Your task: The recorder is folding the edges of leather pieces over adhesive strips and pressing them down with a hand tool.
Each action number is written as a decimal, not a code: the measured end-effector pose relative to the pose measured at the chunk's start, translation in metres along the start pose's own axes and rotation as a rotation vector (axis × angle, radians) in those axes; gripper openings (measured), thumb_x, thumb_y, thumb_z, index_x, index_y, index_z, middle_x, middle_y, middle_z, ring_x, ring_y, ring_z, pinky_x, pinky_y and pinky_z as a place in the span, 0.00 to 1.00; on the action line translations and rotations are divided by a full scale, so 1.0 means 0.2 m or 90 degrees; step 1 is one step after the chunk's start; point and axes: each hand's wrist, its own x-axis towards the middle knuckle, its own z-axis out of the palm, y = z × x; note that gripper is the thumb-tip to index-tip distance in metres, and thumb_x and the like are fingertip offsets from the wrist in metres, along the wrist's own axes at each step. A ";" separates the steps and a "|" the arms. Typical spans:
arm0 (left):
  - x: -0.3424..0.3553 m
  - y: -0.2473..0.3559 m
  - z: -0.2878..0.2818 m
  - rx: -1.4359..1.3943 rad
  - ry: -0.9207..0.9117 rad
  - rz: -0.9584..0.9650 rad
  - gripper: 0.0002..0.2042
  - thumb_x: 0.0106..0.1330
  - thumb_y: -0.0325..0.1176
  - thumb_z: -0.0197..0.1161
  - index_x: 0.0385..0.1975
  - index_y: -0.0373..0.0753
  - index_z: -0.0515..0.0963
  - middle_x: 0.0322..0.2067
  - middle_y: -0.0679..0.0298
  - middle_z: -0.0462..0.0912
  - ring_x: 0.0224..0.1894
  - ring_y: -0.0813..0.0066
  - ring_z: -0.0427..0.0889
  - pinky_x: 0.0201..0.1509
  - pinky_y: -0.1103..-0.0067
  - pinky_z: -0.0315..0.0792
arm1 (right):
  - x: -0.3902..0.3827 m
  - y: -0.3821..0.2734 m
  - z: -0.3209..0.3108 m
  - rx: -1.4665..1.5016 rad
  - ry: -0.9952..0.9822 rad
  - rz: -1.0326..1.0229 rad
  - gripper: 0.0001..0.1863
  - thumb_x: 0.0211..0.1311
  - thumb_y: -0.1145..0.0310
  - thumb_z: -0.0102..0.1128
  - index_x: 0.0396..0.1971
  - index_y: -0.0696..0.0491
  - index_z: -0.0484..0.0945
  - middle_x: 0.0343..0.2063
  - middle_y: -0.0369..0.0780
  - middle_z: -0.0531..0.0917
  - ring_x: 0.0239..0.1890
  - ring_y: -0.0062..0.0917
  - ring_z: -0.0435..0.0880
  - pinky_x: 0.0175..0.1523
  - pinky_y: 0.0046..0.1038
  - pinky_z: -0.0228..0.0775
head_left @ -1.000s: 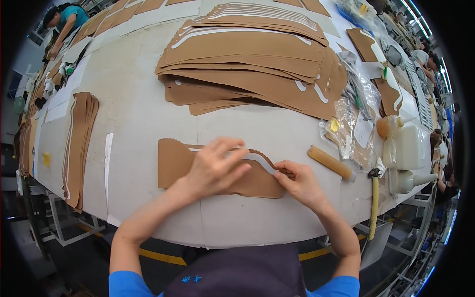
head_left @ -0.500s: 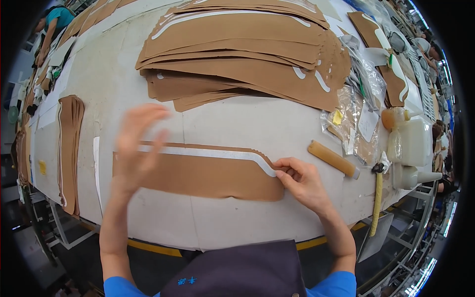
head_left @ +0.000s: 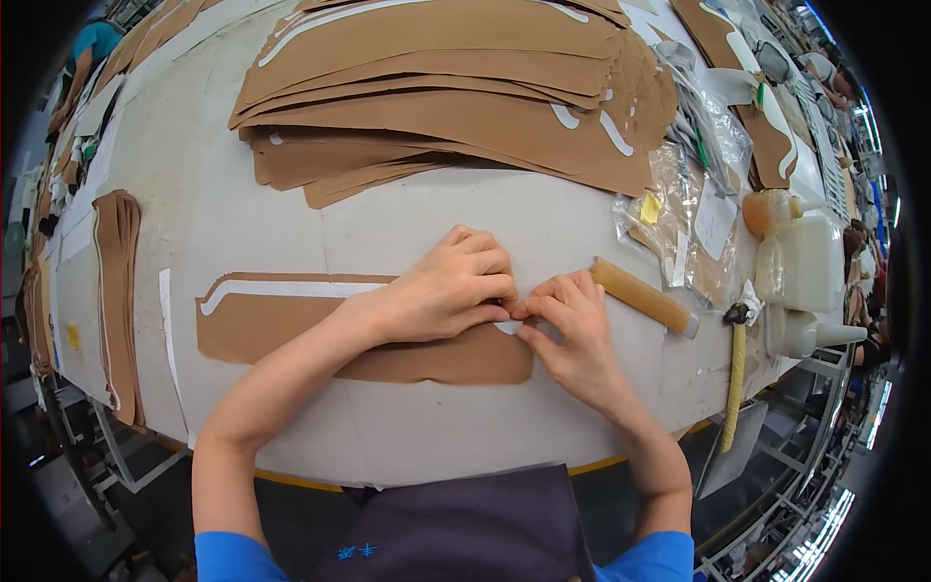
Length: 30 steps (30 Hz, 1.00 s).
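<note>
Panel (head_left: 272, 325) — brown, with a white strip (head_left: 301, 288) near its far edge — lies on the bench (head_left: 194, 223), nearer than the brown stack (head_left: 427, 116). Left hand (head_left: 451, 291) and right hand (head_left: 572, 335) meet at its right end, fingertips pinching the edge. Just beside the right hand lies a tan tube (head_left: 643, 294).

Bright blue fabric sleeves (head_left: 238, 558): short. Dark purple fabric apron (head_left: 475, 524): bears small blue marking (head_left: 357, 552). Left hand (head_left: 456, 286) and right hand (head_left: 574, 335): bare.
</note>
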 end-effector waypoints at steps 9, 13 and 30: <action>-0.02 -0.03 -0.04 -0.039 -0.014 0.014 0.03 0.69 0.36 0.71 0.37 0.47 0.84 0.39 0.70 0.80 0.53 0.68 0.76 0.65 0.67 0.65 | 0.00 0.04 0.05 -0.009 0.008 -0.025 0.08 0.56 0.76 0.72 0.35 0.49 0.85 0.36 0.32 0.78 0.45 0.31 0.74 0.50 0.35 0.59; -0.01 -0.04 -0.06 -0.060 -0.032 0.014 0.01 0.70 0.34 0.69 0.36 0.48 0.85 0.39 0.71 0.80 0.52 0.69 0.77 0.66 0.67 0.64 | -0.02 0.07 0.06 0.005 0.042 -0.049 0.08 0.57 0.77 0.71 0.36 0.50 0.86 0.36 0.32 0.79 0.45 0.30 0.74 0.50 0.36 0.57; -0.01 0.01 -0.10 0.015 0.042 0.048 0.11 0.55 0.25 0.71 0.38 0.44 0.88 0.45 0.66 0.82 0.52 0.62 0.78 0.63 0.64 0.68 | -0.07 0.08 0.04 -0.232 0.017 -0.369 0.19 0.45 0.77 0.68 0.42 0.60 0.86 0.42 0.41 0.82 0.52 0.38 0.81 0.57 0.42 0.67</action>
